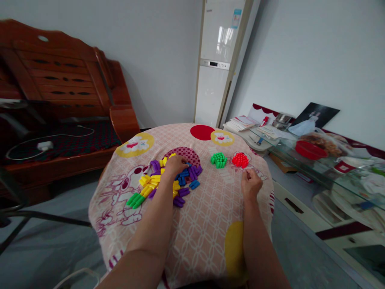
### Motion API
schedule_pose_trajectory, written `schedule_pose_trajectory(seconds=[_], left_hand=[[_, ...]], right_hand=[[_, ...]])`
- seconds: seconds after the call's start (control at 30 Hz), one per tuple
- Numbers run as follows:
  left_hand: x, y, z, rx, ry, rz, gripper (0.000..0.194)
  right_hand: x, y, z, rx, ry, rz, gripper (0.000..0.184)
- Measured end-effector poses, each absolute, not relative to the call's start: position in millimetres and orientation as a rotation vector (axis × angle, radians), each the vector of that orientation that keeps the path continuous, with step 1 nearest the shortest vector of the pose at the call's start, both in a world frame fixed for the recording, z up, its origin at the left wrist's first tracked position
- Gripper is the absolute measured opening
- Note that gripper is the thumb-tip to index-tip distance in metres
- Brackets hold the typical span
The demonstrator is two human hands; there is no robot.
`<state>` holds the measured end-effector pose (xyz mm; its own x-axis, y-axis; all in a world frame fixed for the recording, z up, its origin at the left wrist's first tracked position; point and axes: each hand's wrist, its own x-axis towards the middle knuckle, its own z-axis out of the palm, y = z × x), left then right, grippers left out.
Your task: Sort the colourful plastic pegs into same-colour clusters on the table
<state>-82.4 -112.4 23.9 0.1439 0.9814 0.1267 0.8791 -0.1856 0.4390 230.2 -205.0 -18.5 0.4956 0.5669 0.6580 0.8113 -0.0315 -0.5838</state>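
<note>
My left hand (pixel 177 164) reaches over a pile of short plastic tubes on the table, its fingers closed at a blue piece (pixel 189 164); whether they grip it is hidden. Around it lie yellow pieces (pixel 154 180), purple pieces (pixel 184 192) and blue pieces (pixel 182 177). A few green tubes (pixel 136 200) lie side by side at the pile's near left. My right hand (pixel 251 184) is loosely closed just in front of a tight cluster of red pieces (pixel 240 160); its fingertips are partly hidden. Left of the red cluster stands a similar green cluster (pixel 219 160).
The round table wears a patterned pink cloth (pixel 207 224). Along the right wall, a glass-topped cabinet (pixel 303 168) carries papers (pixel 240 123), a red bowl (pixel 311 149) and bags. A wooden bench (pixel 60 76) is at left, a tall white air conditioner (pixel 215 88) behind.
</note>
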Motion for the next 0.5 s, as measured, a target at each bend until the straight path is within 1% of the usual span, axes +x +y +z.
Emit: schedule_pose_trajectory(seconds=[0.17,0.3,0.43,0.5], left_hand=[[-65,-112,16,2.272,1.66,0.574,0.025],[-55,-114,13,2.282,1.732,0.595,0.026],[-48,-117,19,2.195,1.834,0.646,0.025],[-43,-119,24,2.149,1.784,0.724,0.027]], right_hand=[[194,-201,-19,-1.604,-1.443,-0.17,0.029],[175,-201,-22,-1.572,-1.589,-0.084,0.026],[170,-203,-20,-1.555,-1.608,0.0,0.026],[171,-203,-19,-1.522,-1.569,0.064,0.027]])
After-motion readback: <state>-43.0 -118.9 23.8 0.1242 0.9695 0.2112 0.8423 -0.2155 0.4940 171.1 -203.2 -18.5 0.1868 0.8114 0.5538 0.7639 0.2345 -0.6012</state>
